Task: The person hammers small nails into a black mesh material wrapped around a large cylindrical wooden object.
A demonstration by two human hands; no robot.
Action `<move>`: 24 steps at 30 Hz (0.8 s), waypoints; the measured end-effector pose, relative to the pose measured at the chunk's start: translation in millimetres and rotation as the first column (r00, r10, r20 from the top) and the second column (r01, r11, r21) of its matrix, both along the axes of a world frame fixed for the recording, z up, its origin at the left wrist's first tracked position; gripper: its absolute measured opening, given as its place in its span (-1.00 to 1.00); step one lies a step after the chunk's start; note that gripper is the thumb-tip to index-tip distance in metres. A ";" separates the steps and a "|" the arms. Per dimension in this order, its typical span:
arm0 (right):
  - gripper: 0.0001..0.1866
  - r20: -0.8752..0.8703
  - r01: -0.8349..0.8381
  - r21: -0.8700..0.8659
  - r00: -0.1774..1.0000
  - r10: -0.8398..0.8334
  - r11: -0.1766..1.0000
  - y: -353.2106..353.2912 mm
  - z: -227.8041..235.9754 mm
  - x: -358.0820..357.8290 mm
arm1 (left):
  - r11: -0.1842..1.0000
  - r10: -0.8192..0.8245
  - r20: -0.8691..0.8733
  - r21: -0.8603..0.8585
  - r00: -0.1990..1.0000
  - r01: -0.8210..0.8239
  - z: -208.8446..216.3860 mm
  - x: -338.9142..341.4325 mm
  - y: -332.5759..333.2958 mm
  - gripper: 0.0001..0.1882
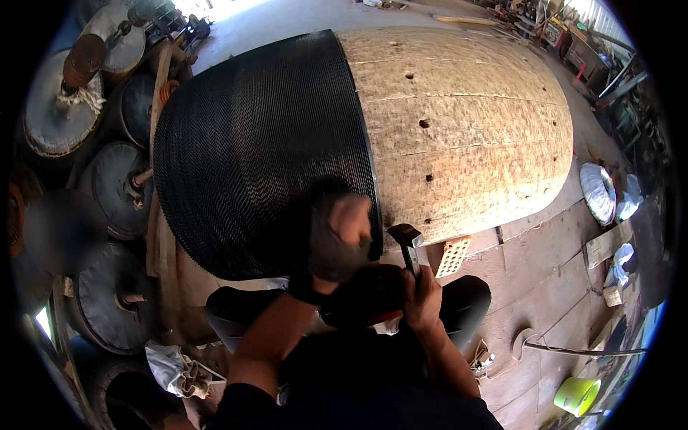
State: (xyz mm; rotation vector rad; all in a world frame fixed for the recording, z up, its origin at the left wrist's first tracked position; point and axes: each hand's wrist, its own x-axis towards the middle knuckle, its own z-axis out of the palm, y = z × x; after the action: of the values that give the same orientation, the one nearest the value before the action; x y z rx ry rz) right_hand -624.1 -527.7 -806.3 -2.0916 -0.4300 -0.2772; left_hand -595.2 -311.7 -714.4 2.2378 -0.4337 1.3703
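A large wooden drum [473, 129] lies on its side in front of me, built of pale planks with several dark holes. Its left half is wrapped in a black sheet [258, 143] with a rough, finely toothed surface. Over the near right edge of that sheet is my left hand [339, 240], in a dark glove with bare fingers; motion smears them, so their grip is unclear. My right hand [423, 297] is closed around the handle of a hammer [407, 240], its metal head up beside the drum's near side. Between my knees sits a dark rounded thing [365, 294].
Several large discs with shafts [118, 190] crowd the left side behind a wooden beam [159, 107]. A perforated brick [454, 256] stands under the drum's near side. Right lie a white sack [598, 192], a rod with a round base [573, 349] and a lime-green bucket [575, 395].
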 end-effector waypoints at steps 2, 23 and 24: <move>-0.79 -0.020 0.001 0.017 1.000 -0.001 1.000 -3.4 0.4 -1.9 | 0.999 -0.044 -0.059 -0.005 0.997 0.044 -21.7 -10.9 -21.5 -0.60; -0.79 0.010 -0.034 0.125 0.999 0.033 0.992 -5.2 31.3 -6.7 | 0.990 0.080 -0.297 -0.089 0.952 -0.112 -3.9 -10.9 -42.6 -0.48; -0.79 0.012 -0.039 0.129 0.999 0.037 0.991 -5.3 32.9 -6.9 | 0.987 0.058 -0.309 -0.123 0.949 -0.100 -4.0 -11.1 -41.3 -0.47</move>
State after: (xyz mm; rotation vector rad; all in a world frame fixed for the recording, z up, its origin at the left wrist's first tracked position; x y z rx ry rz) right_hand -630.9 -533.1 -773.3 -1.9546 -0.4456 -0.2856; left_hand -606.3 -352.9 -718.4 2.3194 -0.1385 1.0310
